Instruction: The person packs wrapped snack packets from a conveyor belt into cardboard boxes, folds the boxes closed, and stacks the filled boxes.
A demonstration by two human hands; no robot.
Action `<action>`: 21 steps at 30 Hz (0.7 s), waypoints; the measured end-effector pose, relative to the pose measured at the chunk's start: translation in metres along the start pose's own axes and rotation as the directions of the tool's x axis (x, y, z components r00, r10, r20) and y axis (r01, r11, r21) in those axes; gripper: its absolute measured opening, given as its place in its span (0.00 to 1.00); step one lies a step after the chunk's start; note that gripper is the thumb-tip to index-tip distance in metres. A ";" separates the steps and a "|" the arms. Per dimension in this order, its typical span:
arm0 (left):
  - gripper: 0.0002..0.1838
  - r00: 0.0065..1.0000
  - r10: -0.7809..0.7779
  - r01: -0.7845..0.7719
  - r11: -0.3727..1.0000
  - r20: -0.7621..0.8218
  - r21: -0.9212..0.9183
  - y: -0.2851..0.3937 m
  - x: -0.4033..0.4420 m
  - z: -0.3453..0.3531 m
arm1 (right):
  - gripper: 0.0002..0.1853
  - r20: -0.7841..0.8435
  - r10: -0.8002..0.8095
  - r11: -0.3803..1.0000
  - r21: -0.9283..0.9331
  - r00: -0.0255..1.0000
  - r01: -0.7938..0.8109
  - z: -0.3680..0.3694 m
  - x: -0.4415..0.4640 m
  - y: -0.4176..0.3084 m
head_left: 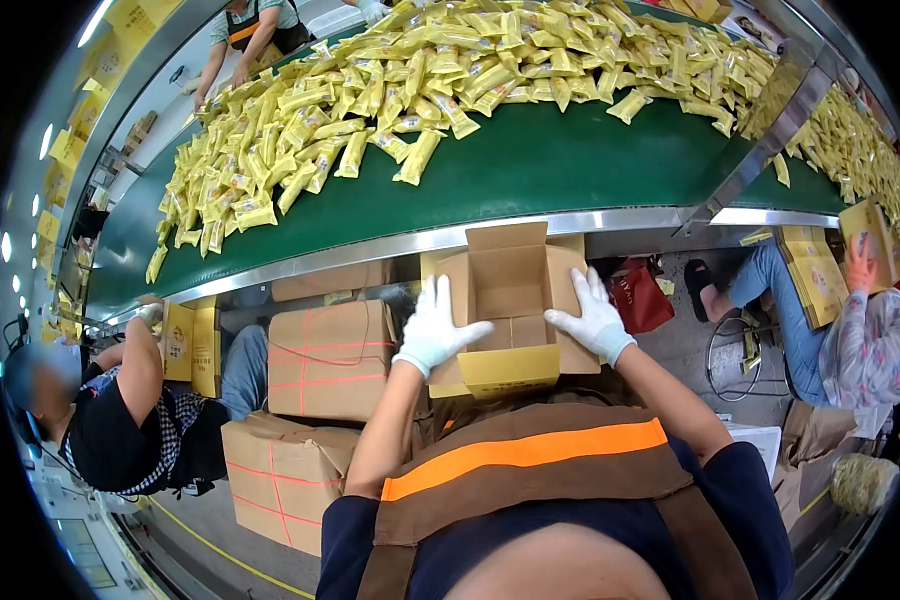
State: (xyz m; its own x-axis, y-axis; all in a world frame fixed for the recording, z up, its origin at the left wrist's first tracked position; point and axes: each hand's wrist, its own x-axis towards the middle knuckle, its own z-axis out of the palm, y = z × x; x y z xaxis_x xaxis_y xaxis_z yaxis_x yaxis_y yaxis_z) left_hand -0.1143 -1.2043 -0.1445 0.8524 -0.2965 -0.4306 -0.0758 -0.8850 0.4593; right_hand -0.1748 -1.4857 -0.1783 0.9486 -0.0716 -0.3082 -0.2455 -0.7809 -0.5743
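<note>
In front of my body sits an open cardboard carton [507,285], brown inside and yellow outside, its flaps folded outward and its inside bare. My left hand [437,328], in a white glove, lies on the carton's left flap with fingers spread and thumb toward the opening. On the opposite flap rests my right hand [592,318], also gloved in white, fingers stretched out. The carton's far flap stands against the metal edge of the green conveyor belt [530,165]. A large heap of yellow wrapped packets [370,110] covers the belt's far side.
Brown parcels [328,358] with red strapping stand at my left. A red bag [642,298] and a wire-framed stool [735,360] are to the right. Co-workers sit on both sides with yellow cartons [813,275]; another person stands across the belt. A metal bar [760,160] crosses the belt.
</note>
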 end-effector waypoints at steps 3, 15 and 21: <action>0.57 0.987 0.156 -0.149 0.850 -0.028 -0.506 -0.028 0.018 0.044 | 0.58 0.238 0.033 0.937 0.331 0.971 -0.112 0.010 0.005 -0.009; 0.39 0.736 0.381 -0.255 0.922 -0.560 0.292 -0.012 0.041 -0.029 | 0.24 0.589 -0.297 0.819 -0.248 0.752 0.518 -0.123 0.118 -0.019; 0.40 0.724 0.169 -0.278 0.959 -0.668 -0.058 -0.072 0.253 -0.150 | 0.37 -0.214 -0.536 0.829 0.053 0.817 0.557 -0.235 0.384 -0.139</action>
State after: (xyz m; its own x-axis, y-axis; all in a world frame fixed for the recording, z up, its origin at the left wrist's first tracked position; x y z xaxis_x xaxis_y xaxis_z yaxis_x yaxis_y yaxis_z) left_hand 0.1849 -1.1615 -0.1701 0.9503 -0.1248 0.2853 -0.2796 -0.7453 0.6052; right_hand 0.2701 -1.5506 -0.0387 0.9491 0.2274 0.2179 0.3146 -0.6542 -0.6878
